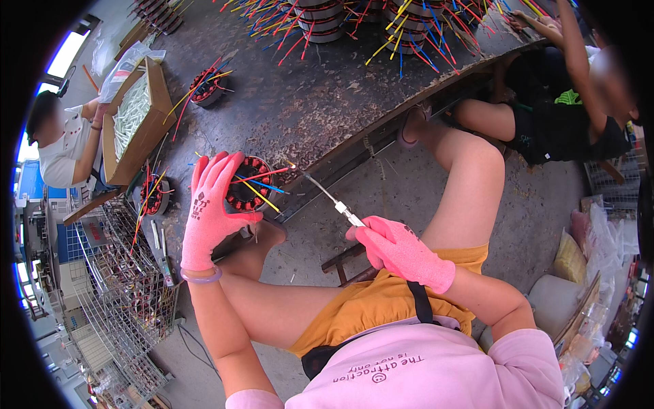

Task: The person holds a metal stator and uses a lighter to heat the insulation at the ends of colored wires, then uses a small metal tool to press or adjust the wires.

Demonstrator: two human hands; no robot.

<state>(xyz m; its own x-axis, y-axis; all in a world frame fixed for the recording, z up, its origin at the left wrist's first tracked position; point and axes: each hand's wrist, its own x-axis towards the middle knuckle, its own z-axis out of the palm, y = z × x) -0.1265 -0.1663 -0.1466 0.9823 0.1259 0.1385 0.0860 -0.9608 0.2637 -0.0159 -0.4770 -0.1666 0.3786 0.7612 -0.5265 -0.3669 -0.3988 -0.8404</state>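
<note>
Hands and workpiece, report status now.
Left hand against coil ring. Right hand gripping white-handled tool. Tool tip near end of red wire, contact unclear. Blue wire and yellow wire jut close by.

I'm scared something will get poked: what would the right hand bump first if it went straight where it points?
The white-handled tool in the right hand would probably touch the red wire first, near its end; depth is hard to judge.

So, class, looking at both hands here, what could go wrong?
The tool in the right hand could slip past the wound ring and jab the left hand. Its tip might also nick the red wire beside it. And the ring, close to the edge of the table, may fall if knocked.
</note>
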